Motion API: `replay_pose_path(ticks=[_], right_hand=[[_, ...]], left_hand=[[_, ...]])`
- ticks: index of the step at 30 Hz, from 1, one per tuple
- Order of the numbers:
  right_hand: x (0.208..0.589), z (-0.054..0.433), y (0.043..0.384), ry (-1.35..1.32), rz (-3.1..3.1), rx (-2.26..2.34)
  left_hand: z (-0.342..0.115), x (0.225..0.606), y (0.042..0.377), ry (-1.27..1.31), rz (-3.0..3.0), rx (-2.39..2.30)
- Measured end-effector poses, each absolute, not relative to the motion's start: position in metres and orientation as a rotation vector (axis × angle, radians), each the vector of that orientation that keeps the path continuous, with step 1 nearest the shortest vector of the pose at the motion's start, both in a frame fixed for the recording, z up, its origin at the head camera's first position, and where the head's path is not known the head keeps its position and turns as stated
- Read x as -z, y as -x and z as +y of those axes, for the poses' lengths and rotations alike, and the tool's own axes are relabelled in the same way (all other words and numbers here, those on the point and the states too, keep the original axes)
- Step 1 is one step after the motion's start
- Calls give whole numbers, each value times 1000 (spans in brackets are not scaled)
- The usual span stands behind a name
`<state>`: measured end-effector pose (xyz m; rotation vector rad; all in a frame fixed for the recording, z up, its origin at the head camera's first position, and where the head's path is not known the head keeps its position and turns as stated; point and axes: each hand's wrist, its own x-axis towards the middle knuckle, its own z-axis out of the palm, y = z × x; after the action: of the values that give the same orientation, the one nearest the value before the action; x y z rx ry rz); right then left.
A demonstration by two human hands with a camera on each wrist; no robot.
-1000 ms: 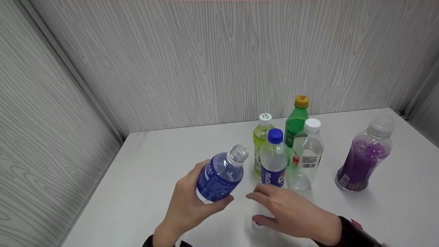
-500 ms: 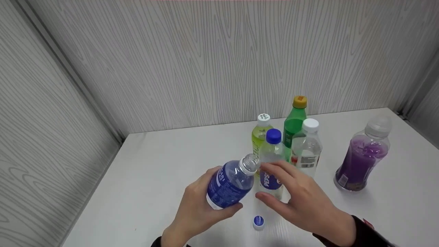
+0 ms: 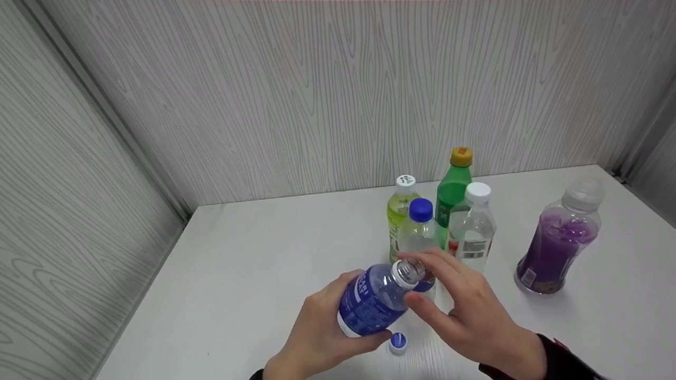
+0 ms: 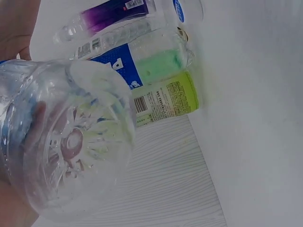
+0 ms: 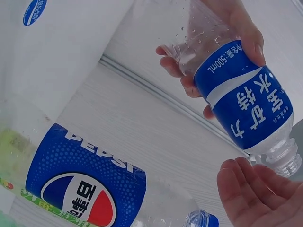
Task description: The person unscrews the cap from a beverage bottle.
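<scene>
In the head view my left hand (image 3: pixel 322 330) grips a clear bottle with a blue label (image 3: pixel 372 303), tilted so its uncapped mouth points up and to the right. My right hand (image 3: pixel 472 311) is at that mouth, thumb and fingers spread loosely around it and pinching nothing. A white cap with a blue top (image 3: pixel 398 341) lies on the table below the bottle. The left wrist view looks onto the clear ribbed base (image 4: pixel 71 142). In the right wrist view the blue label (image 5: pixel 246 99) shows, with my fingers (image 5: pixel 232 184) half bent beside the bottle's neck.
Behind the right hand stands a Pepsi bottle (image 3: pixel 420 232) with a blue cap. Close by are a yellow-green bottle (image 3: pixel 397 216), a green bottle (image 3: pixel 453 187) and a clear white-capped bottle (image 3: pixel 475 227). A bottle of purple liquid (image 3: pixel 557 248) stands farther right on the white table (image 3: pixel 253 253).
The left hand has carried the tilted bottle right and slightly down. The right hand has risen from over the cap to the bottle's mouth, uncovering the cap on the table.
</scene>
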<state>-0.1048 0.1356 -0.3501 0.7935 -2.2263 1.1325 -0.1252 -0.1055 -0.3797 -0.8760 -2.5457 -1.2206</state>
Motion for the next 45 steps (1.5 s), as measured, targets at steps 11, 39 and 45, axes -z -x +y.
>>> replay_pose_path(ticks=[11,39,45], right_hand=[[353,131,106,-797,-2166,-1132],[356,119,112,-816,-2213,-1147],[346,106,121,-820,-2267,-1140]], left_hand=[[-101,385,126,874,-2637,1252],[-110,390,137,828,-2594,1078],[-117,389,144,711,-2601,1143]])
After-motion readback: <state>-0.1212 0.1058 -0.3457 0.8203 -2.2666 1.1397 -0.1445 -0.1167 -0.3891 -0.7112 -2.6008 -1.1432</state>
